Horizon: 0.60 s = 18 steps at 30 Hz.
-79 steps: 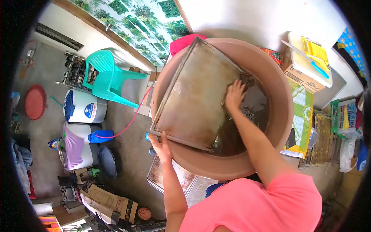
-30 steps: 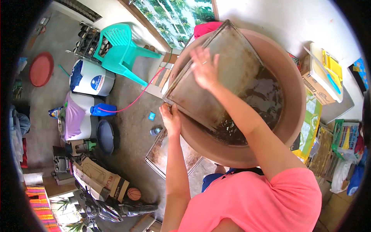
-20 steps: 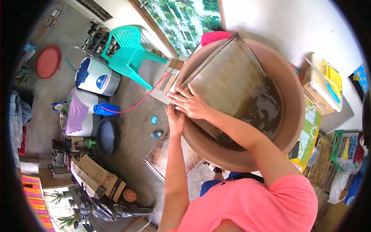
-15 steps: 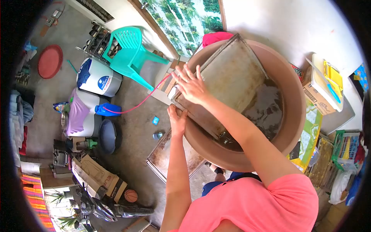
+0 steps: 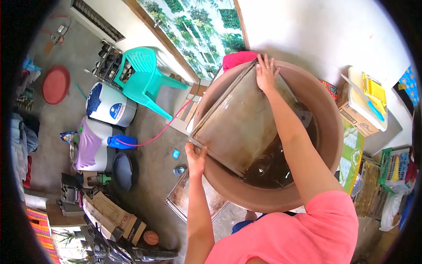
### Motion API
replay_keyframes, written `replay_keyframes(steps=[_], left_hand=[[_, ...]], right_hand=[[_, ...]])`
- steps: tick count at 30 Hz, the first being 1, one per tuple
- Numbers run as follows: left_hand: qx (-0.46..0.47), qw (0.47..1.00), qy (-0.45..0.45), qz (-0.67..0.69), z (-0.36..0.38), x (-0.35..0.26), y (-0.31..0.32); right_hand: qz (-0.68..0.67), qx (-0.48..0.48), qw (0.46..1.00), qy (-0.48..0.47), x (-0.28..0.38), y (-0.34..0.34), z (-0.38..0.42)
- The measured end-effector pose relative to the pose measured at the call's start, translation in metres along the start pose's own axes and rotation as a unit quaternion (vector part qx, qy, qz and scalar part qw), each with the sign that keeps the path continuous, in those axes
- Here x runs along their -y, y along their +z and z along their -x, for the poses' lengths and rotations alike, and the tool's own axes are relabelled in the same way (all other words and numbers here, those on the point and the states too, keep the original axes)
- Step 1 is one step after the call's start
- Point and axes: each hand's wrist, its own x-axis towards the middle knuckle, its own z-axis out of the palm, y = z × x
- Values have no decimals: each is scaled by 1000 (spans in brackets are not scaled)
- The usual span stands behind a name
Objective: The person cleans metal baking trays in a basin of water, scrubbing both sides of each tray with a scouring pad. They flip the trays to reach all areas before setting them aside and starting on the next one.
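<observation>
A flat, rectangular panel (image 5: 239, 125) with a thin frame and brownish stains leans inside a large brown round tub (image 5: 332, 145). Its lower right part dips into murky dark water (image 5: 272, 171). My left hand (image 5: 196, 158) grips the panel's near left corner at the rim, thumb on the front side and fingers partly hidden behind. At the far top corner, my right hand (image 5: 266, 75) lies on the panel with its fingers stretched and spread. A second stained, framed panel (image 5: 202, 193) rests on the floor beside the tub, partly behind my left arm.
A teal plastic chair (image 5: 143, 79) stands left of the tub. A pink hose (image 5: 162, 132) runs from a blue container (image 5: 121, 141) toward the tub. Farther left are a white washer drum (image 5: 110, 105) and a dark basin (image 5: 123, 171). A cardboard box (image 5: 358, 116) sits at right.
My right hand has moved from above the panel's left edge to its far top corner. My left hand stays at the near corner. The view has shifted slightly.
</observation>
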Motion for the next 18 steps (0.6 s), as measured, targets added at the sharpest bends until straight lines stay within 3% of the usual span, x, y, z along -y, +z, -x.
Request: replay_keyframes(steps=[2, 4, 5, 7, 9, 12, 15, 16, 18], left_hand=[[-94, 991, 58, -81, -2, -20, 4], [-216, 949, 120, -197, -8, -50, 11], [-231, 916, 221, -241, -18, -71, 13], [-104, 941, 210, -242, -37, -108, 33], [-47, 929, 226, -289, -68, -114, 69], [22, 913, 95, -396, -97, -148, 107], [20, 907, 64, -415, -117, -154, 109], [4, 910, 59, -411, -110, -162, 113], [-32, 911, 49, -409, -89, -180, 106]], right_hand=[[-19, -31, 997, 61, -26, 2, 1], [-17, -52, 995, 89, -40, -3, 18], [-21, -66, 992, 107, -47, -5, 32], [-44, -80, 981, 171, -61, -6, 67], [-85, -91, 958, 257, -73, -7, 98], [-128, -58, 939, 315, -63, -22, 138], [-107, -52, 967, 225, -24, -24, 161], [-185, 10, 958, 220, 0, -42, 158], [-204, 12, 970, 133, 30, -41, 147]])
